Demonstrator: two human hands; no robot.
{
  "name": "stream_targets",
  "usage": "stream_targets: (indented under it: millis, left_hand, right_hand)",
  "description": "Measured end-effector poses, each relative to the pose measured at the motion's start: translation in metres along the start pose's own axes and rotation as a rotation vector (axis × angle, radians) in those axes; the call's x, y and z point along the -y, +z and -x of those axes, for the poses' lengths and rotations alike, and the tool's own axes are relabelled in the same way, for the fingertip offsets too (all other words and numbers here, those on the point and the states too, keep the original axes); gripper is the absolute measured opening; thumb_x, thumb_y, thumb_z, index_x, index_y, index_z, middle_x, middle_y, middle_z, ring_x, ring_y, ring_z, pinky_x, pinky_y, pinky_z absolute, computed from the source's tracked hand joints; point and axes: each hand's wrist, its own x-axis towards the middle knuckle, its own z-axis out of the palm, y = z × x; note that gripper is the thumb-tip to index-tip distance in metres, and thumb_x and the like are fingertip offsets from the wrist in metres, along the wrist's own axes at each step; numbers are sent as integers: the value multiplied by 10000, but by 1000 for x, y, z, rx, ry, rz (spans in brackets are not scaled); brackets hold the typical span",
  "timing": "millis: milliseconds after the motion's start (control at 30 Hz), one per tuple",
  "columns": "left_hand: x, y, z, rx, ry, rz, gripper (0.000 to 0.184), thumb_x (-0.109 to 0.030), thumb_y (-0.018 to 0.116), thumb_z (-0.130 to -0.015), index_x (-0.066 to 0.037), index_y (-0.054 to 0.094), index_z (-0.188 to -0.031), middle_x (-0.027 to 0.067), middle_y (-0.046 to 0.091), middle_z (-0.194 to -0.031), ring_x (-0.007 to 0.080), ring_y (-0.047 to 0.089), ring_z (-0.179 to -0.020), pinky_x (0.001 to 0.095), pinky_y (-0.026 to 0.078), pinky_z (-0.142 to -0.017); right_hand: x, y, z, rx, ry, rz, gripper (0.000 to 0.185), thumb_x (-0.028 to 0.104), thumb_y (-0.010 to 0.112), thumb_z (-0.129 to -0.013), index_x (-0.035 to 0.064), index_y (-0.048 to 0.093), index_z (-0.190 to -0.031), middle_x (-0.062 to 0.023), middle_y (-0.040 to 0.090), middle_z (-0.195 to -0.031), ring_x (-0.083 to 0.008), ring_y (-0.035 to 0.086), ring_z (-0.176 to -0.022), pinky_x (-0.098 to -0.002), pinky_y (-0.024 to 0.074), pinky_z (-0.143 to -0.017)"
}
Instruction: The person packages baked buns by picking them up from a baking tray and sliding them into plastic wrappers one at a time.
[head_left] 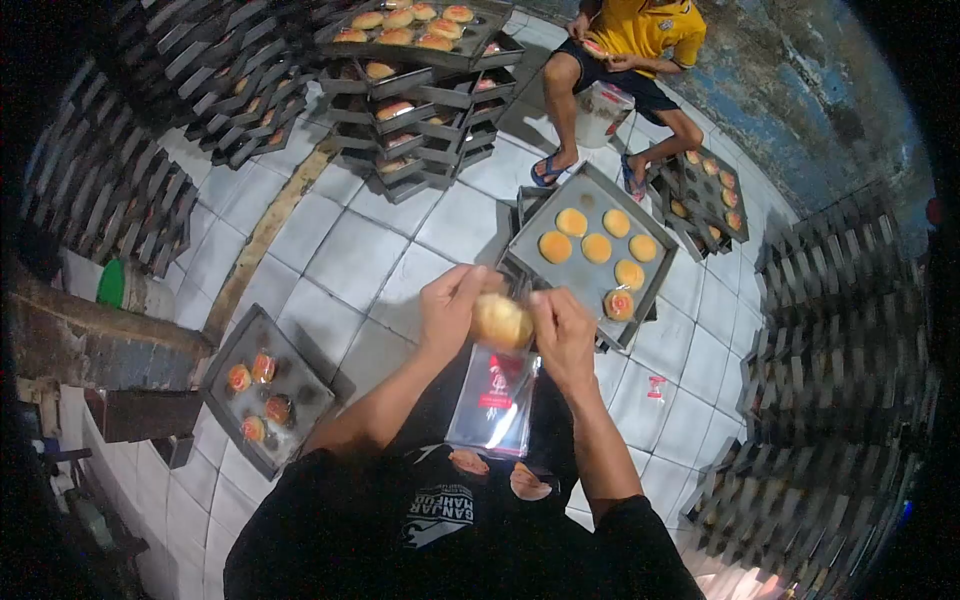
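Your left hand (450, 312) and right hand (566, 338) are holding the bun (503, 322) between them, above the plastic bags (492, 402) near your lap. Each grip is closing narrowly at its side; blur is hiding whether film is lying beneath. The bun is looking light, soft and easily dented, so its sides are offering the safest hold.

Clear, glossy plastic bags (492, 400); dull grey metal trays (553, 258) (slightly scuffed).
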Motion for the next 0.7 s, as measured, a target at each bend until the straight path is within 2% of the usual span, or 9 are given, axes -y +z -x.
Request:
stream_targets:
  millis: [133,167,300,333,467,533,567,633,700]
  left_hand:
    - [-18,8,-9,-140,-47,66,309,-231,562,-1049,12,689,-906,43,679,-720,90,624,-666,253,490,-628]
    - [-26,9,-10,-164,-83,25,323,-231,564,-1047,9,681,-865,43,677,-711,90,616,-650,250,487,-621]
    - [-5,-17,1,-234,360,-404,282,-186,613,-1005,16,653,-812,73,687,-1059,111,626,-875,284,498,-759]
    - [-2,-28,14,-138,276,-375,235,-142,633,-975,29,654,-816,63,640,-1159,126,599,-957,301,484,-812]
    - [50,-46,45,-43,-416,18,201,-113,621,-965,20,666,-821,54,627,-1050,114,592,-902,270,455,-842]
    - [50,-43,35,49,-387,104,210,-135,621,-977,16,667,-838,67,633,-1090,110,590,-926,263,446,-864]
    - [52,-40,29,99,-383,148,215,-145,621,-982,13,668,-846,73,635,-1110,109,588,-938,259,442,-875]
    - [48,-18,10,158,-217,146,191,-122,644,-960,29,654,-1076,104,641,-1233,151,600,-1094,287,446,-961]
    - [31,8,-3,128,-172,272,309,-101,655,-943,32,616,-1219,122,629,-1291,176,592,-1180,303,441,-1010]
  right_hand:
    - [6,-9,-13,26,90,-56,297,227,582,-1020,-12,629,-850,-88,536,-631,-171,541,-601,-363,419,-574]
    - [-12,-7,-20,87,367,-224,321,254,596,-1023,27,603,-796,-7,523,-614,-123,471,-547,-308,371,-521]
    - [-28,-18,-14,183,740,-656,326,286,605,-1025,90,572,-767,39,522,-624,-50,429,-500,-226,319,-452]
    - [-22,-20,7,211,807,-699,322,287,607,-1025,98,568,-767,36,522,-622,-41,427,-495,-215,316,-443]
    - [-46,16,75,289,1007,-865,255,254,607,-1020,52,630,-867,-57,658,-767,-128,600,-581,-255,464,-496]
    - [-33,20,84,223,1144,-1047,237,236,605,-1017,29,636,-906,-109,707,-871,-184,677,-655,-286,528,-535]
    - [-37,12,81,214,1078,-1133,209,208,614,-1006,8,631,-948,-152,722,-982,-257,731,-813,-346,590,-640]
    - [-51,1,75,17,916,-1041,207,188,608,-1013,9,636,-912,-114,711,-930,-212,699,-805,-335,561,-680]
    - [-85,-19,63,-20,621,-464,244,193,606,-1022,13,635,-860,-71,692,-916,-154,646,-784,-311,520,-711]
